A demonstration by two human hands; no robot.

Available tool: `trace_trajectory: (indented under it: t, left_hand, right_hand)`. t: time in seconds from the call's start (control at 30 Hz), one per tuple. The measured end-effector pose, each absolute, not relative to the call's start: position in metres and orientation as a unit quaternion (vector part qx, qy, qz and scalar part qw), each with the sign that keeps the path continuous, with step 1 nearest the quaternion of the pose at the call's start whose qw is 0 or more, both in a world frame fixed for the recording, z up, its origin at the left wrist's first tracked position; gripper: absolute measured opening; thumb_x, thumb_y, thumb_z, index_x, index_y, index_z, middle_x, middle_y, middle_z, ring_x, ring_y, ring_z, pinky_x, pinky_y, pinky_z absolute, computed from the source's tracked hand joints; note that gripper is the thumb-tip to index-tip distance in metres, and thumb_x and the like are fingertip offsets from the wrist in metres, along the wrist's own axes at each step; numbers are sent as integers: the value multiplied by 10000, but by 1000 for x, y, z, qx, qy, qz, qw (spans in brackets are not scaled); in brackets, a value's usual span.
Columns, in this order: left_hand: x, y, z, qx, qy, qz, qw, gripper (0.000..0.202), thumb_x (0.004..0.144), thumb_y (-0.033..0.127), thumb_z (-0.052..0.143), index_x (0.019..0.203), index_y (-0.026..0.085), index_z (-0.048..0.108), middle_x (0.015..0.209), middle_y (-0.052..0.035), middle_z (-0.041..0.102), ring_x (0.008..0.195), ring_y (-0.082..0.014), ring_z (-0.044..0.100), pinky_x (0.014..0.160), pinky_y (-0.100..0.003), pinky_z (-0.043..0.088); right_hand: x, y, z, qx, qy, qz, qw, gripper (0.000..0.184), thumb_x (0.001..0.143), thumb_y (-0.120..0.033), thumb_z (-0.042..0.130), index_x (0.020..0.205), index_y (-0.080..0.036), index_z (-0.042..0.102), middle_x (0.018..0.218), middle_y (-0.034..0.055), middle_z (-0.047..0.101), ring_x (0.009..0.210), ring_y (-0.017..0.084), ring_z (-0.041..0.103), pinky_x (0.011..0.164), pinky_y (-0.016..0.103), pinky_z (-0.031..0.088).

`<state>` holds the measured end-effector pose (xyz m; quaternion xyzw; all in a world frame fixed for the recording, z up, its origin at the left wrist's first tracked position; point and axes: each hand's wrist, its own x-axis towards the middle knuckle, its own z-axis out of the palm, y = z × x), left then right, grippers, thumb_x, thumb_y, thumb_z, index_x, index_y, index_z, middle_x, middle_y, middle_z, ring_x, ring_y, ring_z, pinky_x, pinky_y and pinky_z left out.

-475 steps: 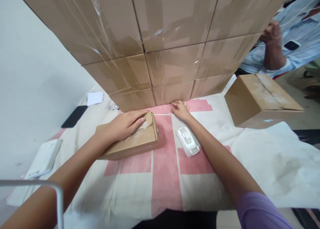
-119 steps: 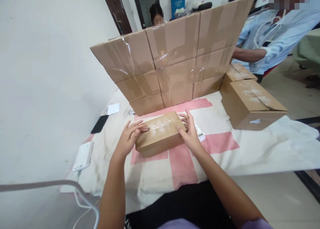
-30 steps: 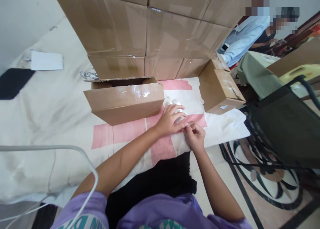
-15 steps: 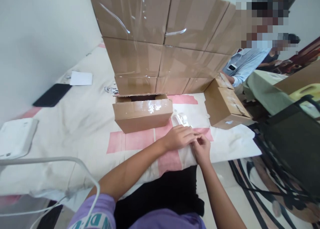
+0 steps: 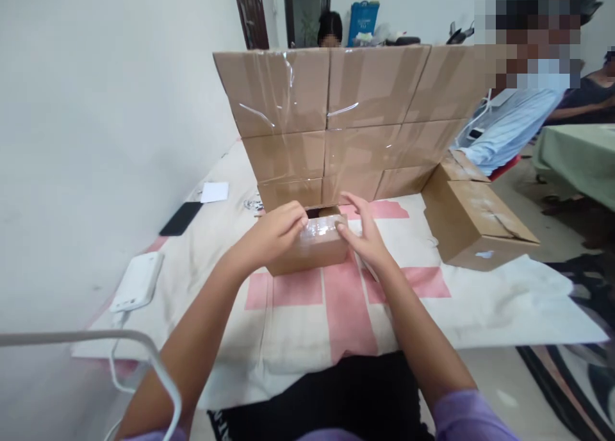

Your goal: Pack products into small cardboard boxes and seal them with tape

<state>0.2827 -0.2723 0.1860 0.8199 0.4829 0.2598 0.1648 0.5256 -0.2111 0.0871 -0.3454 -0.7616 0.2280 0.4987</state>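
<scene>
Head camera: a person in purple sleeves works at a small cardboard box [image 5: 311, 254], which sits on a white cloth with pink stripes [image 5: 346, 306], just in front of a wall of stacked cartons [image 5: 346, 120] wrapped in clear film. The left hand [image 5: 271, 237] curls its fingers over the box's near top edge and grips it at the shiny taped flap. The right hand [image 5: 368, 234] is spread, fingers extended, resting against the box's right end. A dark gap shows at the far side of the box top. To the right lies a larger sealed carton [image 5: 478, 223]; to the left, a white device [image 5: 137, 282], a black phone [image 5: 180, 218] and a white card [image 5: 214, 191]. Far right, another person in a light-blue shirt [image 5: 512, 125] sits beside the cartons
</scene>
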Motion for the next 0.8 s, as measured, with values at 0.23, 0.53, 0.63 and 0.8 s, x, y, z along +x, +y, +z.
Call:
trace_trajectory:
  t: [0.23, 0.53, 0.63, 0.8]
  left_hand:
    - [277, -200, 180, 777, 565, 107, 257, 294, 900, 497, 533, 877, 208, 583, 915, -31, 640, 842, -208, 597, 791, -335, 456]
    - [270, -199, 144, 778, 604, 91, 144, 343, 849, 516, 591, 1061, 248, 617, 1315, -88, 585, 1235, -332, 511, 1090, -537, 362]
    - [279, -204, 133, 749, 643, 98, 125, 380, 965, 477, 430, 1293, 330, 554, 1413, -50, 592, 1328, -352, 458, 1113, -598, 289]
    - [289, -205, 123, 728, 670, 121, 73, 429, 1015, 457, 318, 1369, 389, 552, 1445, -20, 603, 1306, -368, 482, 1078, -615, 289]
  right_hand:
    - [503, -174, 55, -304, -751, 309, 499, 493, 773, -149, 462, 1204, -233, 688, 1332, 79, 667, 1500, 292, 366, 1263, 567, 263]
    - [502, -173, 50, -295, -735, 333, 512, 493, 761, -150, 465, 1193, -227, 690, 1352, 90, 654, 1525, 282, 341, 1279, 552, 245]
    - [500, -175, 49, -297, -727, 340, 517, 482, 768, -153, 463, 1188, -237, 684, 1337, 77, 659, 1542, 272, 310, 1285, 538, 240]
    - [499, -179, 48, -291, -717, 355, 524, 465, 774, -161, 472, 1185, -245, 674, 1346, 77, 654, 1556, 271, 288, 1287, 540, 231]
